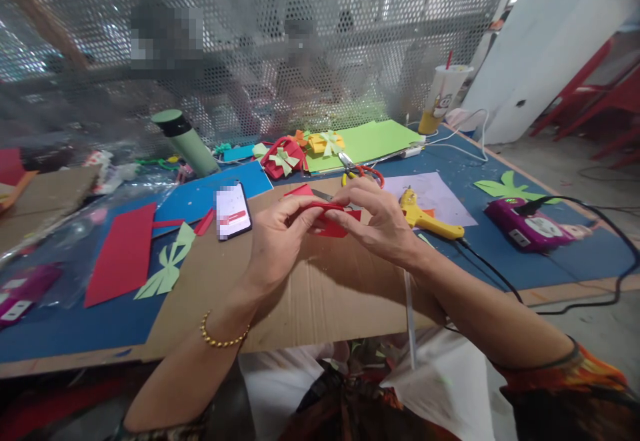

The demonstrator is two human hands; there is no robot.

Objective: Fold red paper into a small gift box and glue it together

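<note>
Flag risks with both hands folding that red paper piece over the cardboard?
1. The yellow glue gun lies just beyond the right hand; a careless reach could touch its tip, possibly hot.
2. Its black cable runs under the right forearm and might snag.
3. The left hand pinches the red paper piece tightly; it may crease crooked.

Both hands pinching a red paper piece (pixel 331 219) over cardboard (pixel 320 287)

Left hand (pixel 277 241) and right hand (pixel 379 219) meeting fingertip to fingertip on the folded red piece, held just above the cardboard sheet on a blue table (pixel 550 264). Phone (pixel 233 211) lying just left of the hands, red sheet (pixel 121 254) and green paper bow (pixel 169 264) further left. Yellow glue gun (pixel 425 217) just right of the right hand, purple device (pixel 525 225) beyond it. Scissors (pixel 357 170) behind the hands, near finished paper baskets (pixel 285 156). Green bottle (pixel 187 141) at back left, cup (pixel 443 97) at back right
</note>
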